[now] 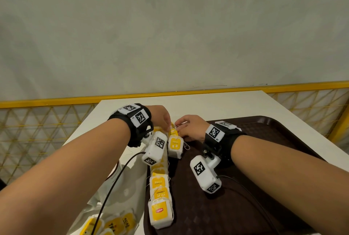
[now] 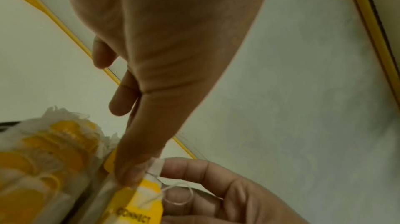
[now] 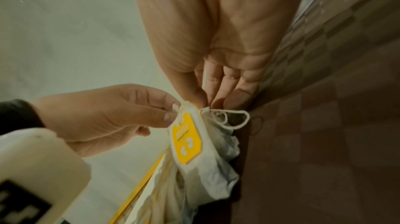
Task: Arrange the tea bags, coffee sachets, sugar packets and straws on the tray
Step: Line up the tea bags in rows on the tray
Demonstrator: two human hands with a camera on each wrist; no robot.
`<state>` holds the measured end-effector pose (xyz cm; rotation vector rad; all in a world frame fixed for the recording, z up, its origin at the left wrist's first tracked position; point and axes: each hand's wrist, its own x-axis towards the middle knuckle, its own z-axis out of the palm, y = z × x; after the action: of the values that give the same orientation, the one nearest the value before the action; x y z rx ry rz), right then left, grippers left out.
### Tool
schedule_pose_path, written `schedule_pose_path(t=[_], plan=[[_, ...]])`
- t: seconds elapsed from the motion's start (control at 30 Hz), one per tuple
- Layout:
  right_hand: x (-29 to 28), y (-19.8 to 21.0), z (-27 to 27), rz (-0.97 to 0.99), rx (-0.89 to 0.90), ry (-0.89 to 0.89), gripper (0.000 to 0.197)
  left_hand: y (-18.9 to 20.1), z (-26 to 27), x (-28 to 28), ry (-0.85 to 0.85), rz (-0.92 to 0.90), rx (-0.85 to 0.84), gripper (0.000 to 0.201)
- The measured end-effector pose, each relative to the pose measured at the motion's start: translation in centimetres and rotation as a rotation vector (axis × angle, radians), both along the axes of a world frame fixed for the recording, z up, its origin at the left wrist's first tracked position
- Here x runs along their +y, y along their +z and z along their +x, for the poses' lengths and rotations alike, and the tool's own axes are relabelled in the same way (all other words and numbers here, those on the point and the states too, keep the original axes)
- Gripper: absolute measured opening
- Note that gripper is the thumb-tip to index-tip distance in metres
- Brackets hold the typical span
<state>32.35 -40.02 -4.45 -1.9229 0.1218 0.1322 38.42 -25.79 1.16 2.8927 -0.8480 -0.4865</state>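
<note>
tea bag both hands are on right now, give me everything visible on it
The tea bag is white, crinkled filter paper with a yellow tag on its face and a loose white string looped beside its top. It sits at the far end of a row of like bags along the left edge of the brown tray, top raised. The left hand pinches the top edge from one side; the right hand grips it from the other with thumb and fingertips. The tag's print is too blurred to read.

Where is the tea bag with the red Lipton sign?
In the head view, the Lipton tea bag lies on the brown tray at its left edge, nearest the person, ending the row of tea bags.
</note>
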Motion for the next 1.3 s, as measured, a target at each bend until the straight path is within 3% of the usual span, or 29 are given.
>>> schedule_pose_path(t=[0.23, 0.37, 0.5, 0.83, 0.93, 1.0, 1.07, 1.2, 1.3], plan=[[0.3, 0.2, 0.5, -0.053, -0.057, 0.005, 0.027, -0.2, 0.1, -0.4, 0.043, 0.035, -0.053, 0.03], [0.6, 0.0, 1.0, -0.07, -0.057, -0.082, 0.022, -0.6, 0.5, -0.9, 0.076, 0.063, -0.08, 0.031], [0.5, -0.5, 1.3, -0.043, -0.021, -0.171, 0.03, -1.4, 1.1, -1.3, 0.118, 0.106, -0.104, 0.033], [0.8, -0.4, 0.7, -0.208, -0.065, -0.111, 0.02, -2.2, 1.2, -1.8, 0.162, 0.082, -0.142, 0.03], [1.0, -0.2, 0.4, -0.202, -0.048, -0.125, 0.011, -2.2, 1.4, -1.7, 0.174, 0.059, -0.131, 0.027], [0.8, -0.3, 0.6, -0.11, -0.006, -0.163, 0.022, -1.7, 1.4, -1.4, 0.178, -0.002, -0.15, 0.024], [0.5, -0.1, 0.2, -0.022, 0.05, -0.177, 0.022, -1.1, 1.3, -0.8, 0.18, -0.06, -0.154, 0.022], [0.1, 0.3, -0.9, -0.056, 0.093, -0.06, 0.011, -0.7, 0.8, -0.1, 0.142, -0.028, -0.085, 0.029], [0.2, 0.3, -1.3, -0.076, 0.081, -0.035, 0.019, -0.9, 0.4, 0.1, 0.118, 0.0, -0.042, 0.033]])
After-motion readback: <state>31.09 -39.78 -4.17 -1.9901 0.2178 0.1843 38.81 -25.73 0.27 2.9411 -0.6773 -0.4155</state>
